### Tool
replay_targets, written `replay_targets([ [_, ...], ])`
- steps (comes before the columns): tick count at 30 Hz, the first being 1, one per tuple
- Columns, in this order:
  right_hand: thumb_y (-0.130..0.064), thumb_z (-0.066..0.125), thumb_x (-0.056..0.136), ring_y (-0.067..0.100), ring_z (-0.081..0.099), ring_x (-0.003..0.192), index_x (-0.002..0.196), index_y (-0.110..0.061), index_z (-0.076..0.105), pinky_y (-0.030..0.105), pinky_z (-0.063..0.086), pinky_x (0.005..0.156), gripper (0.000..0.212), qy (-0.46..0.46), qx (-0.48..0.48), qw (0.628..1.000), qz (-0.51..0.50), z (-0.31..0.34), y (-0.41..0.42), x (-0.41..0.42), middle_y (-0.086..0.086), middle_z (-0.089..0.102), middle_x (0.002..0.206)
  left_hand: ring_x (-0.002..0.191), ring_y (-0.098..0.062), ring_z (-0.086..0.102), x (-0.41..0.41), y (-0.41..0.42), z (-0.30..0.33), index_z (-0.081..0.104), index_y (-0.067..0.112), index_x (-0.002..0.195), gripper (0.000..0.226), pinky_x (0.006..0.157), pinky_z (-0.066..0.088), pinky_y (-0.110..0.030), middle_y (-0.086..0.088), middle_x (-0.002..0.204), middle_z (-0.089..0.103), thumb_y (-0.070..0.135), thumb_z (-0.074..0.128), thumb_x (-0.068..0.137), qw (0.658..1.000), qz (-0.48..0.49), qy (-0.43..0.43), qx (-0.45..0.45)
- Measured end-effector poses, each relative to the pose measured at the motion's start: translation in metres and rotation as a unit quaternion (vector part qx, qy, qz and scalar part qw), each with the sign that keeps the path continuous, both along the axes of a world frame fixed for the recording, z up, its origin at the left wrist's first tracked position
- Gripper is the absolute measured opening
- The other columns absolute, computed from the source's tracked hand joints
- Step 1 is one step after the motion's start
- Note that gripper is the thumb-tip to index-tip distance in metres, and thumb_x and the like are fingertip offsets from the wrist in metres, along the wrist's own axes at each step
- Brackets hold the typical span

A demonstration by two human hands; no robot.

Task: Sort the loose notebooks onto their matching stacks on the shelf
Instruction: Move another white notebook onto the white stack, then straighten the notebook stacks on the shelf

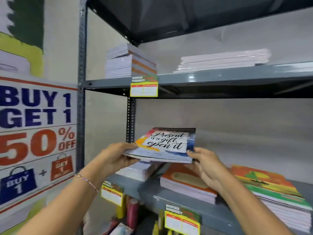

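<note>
Hands are gripping a small bundle of notebooks between them: the left hand is pinching the bundle's left edge, and the right hand is clasping its right corner, thumb on the cover that reads "Present is a gift, open it". The bundle is hanging in the air above the lower shelf, tilted slightly, over a pale-edged stack at the shelf's left end.

This looks like the placing step: the bundle is being carried toward a stack, and judging by position the pale one beneath is the likely match, though its cover is hidden. The next move is calling for lowering the bundle flat and squaring its edges with the stack below.

Just right of that sits an orange-covered stack, and farther right a taller green-and-orange pile. The upright post is standing close behind the left hand, so room is tight there; overhead the upper shelf is leaving ample clearance.
</note>
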State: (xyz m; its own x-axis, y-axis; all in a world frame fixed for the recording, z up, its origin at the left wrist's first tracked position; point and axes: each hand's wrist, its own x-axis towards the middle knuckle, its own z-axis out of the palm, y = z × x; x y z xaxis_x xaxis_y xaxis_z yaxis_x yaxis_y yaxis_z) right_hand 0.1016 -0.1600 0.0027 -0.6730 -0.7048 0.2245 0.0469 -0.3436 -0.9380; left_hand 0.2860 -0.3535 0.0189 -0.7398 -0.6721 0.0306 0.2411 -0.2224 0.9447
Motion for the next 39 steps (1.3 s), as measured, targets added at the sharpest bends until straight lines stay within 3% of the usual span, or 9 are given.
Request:
replay_targets([
  [9,0.018,0.047,0.091,0.042,0.067,0.082,0.123,0.023,0.045,0.036,0.061,0.049,0.032,-0.036,0.104,0.994,-0.001,-0.013,-0.137,0.019,0.037,0.059,0.118,0.071,-0.028,0.059,0.020,-0.102,-0.042,0.052,-0.008,0.078,0.015,0.045,0.057,-0.028,-0.018,0.083,0.056,-0.012,0.048,0.091,0.989,0.131,-0.008,0.069],
  [14,0.014,0.063,0.084,0.016,0.056,0.026,0.108,0.015,0.054,0.022,0.047,0.031,0.026,0.059,0.231,0.966,-0.095,-0.021,-0.160,0.016,0.016,0.055,0.063,0.067,-0.025,0.061,0.005,-0.133,-0.059,0.062,-0.013,0.085,0.005,0.055,0.059,-0.025,-0.023,0.089,0.063,-0.009,0.065,0.084,0.971,0.231,-0.045,-0.028],
  [17,-0.001,0.072,0.082,0.026,0.071,0.052,0.106,0.009,0.059,0.033,0.061,0.052,0.029,0.143,0.314,0.927,-0.144,-0.023,-0.167,0.012,0.014,0.070,0.066,0.054,-0.017,0.062,-0.004,-0.144,-0.067,0.070,-0.012,0.097,0.027,0.060,0.054,-0.024,-0.024,0.075,0.069,0.006,0.078,0.077,0.939,0.279,-0.144,-0.140],
  [19,-0.008,0.073,0.080,0.029,0.074,0.068,0.097,0.004,0.061,0.038,0.063,0.071,0.024,0.220,0.354,0.894,-0.168,-0.026,-0.169,0.012,0.016,0.076,0.073,0.071,-0.024,0.069,-0.005,-0.147,-0.070,0.075,-0.003,0.090,0.026,0.070,0.057,-0.031,-0.023,0.084,0.073,0.014,0.083,0.073,0.912,0.305,-0.203,-0.185],
  [23,-0.016,0.072,0.083,0.014,0.063,0.035,0.076,-0.007,0.057,0.017,0.051,0.041,0.019,0.289,0.355,0.874,-0.164,-0.025,-0.163,0.016,0.002,0.064,0.039,0.086,-0.024,0.064,-0.003,-0.144,-0.078,0.071,0.008,0.104,0.036,0.078,0.049,-0.031,-0.012,0.105,0.073,0.024,0.082,0.074,0.871,0.342,-0.251,-0.246],
  [27,-0.019,0.071,0.083,0.029,0.074,0.071,0.103,-0.006,0.070,0.040,0.060,0.076,0.025,0.319,0.233,0.898,-0.195,-0.023,-0.124,0.016,0.012,0.075,0.090,0.102,-0.029,0.061,-0.009,-0.108,-0.078,0.060,0.020,0.124,0.038,0.085,0.052,-0.040,-0.013,0.115,0.068,0.028,0.066,0.087,0.818,0.404,-0.196,-0.358],
  [30,-0.020,0.073,0.083,0.012,0.072,0.072,0.080,-0.032,0.074,0.026,0.058,0.073,0.012,0.368,0.106,0.899,-0.213,-0.028,-0.051,0.018,-0.007,0.074,0.075,0.089,-0.012,0.065,-0.026,-0.045,-0.070,0.067,0.023,0.112,0.024,0.078,0.053,-0.034,0.002,0.102,0.072,0.017,0.062,0.090,0.848,0.350,-0.038,-0.398],
  [33,-0.021,0.072,0.085,-0.003,0.070,0.077,0.082,-0.034,0.075,0.004,0.049,0.069,0.014,0.407,-0.003,0.871,-0.276,-0.041,0.045,0.015,-0.017,0.076,0.086,0.083,-0.014,0.072,-0.056,0.035,-0.066,0.073,0.016,0.094,0.019,0.078,0.058,-0.031,0.000,0.090,0.076,0.002,0.061,0.088,0.905,0.189,0.093,-0.368],
  [39,-0.025,0.066,0.088,-0.005,0.067,0.082,0.093,-0.025,0.073,0.006,0.050,0.079,0.008,0.321,-0.066,0.816,-0.476,-0.066,0.191,-0.047,-0.018,0.074,0.090,0.088,-0.004,0.070,-0.134,0.169,-0.086,0.069,0.027,0.089,0.027,0.086,0.056,-0.026,0.010,0.091,0.075,0.001,0.069,0.083,0.938,-0.063,0.117,-0.320],
])
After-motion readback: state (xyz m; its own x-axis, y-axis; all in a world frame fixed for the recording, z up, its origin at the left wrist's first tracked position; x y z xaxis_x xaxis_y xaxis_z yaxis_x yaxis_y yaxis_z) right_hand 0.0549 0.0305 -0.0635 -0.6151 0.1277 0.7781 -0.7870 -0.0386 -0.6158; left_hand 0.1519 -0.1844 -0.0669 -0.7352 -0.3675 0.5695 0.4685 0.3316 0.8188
